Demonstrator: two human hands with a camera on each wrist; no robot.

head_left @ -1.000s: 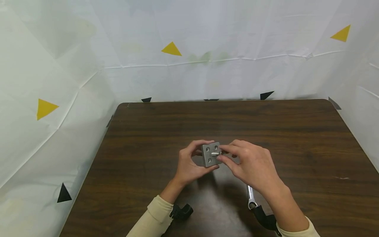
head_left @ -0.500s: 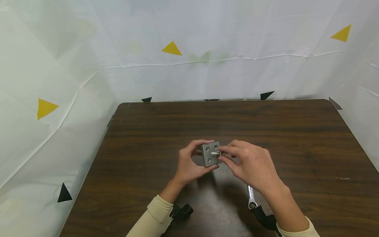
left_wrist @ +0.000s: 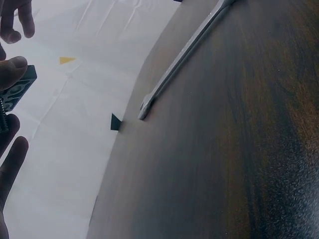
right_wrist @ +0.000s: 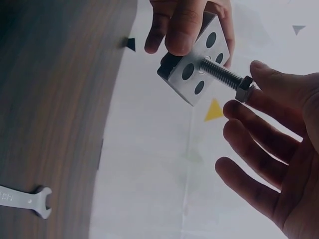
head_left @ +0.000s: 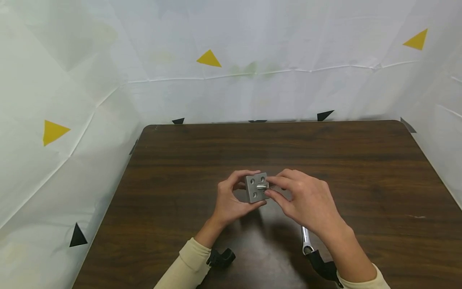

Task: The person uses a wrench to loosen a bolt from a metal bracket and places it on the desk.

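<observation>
Above dark worktop (head_left: 187,160), left hand (head_left: 227,200) grips drilled block (right_wrist: 197,64); right hand's (head_left: 306,202) fingers (right_wrist: 259,107) pinch bolt (right_wrist: 224,75), threading judged underway, further turning required.

bolt (head_left: 262,186) slightly deeper in block (head_left: 255,188) (right fingers (head_left: 276,188) closer)

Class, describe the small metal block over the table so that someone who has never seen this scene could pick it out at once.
Start at the dark wooden table; above its middle, two hands meet. The left hand grips a small grey metal block, and the right hand pinches the head of a threaded bolt that sits in it. Unlike the flat wrench lying on the table, it is square, has four round holes and is held in the air.
</observation>
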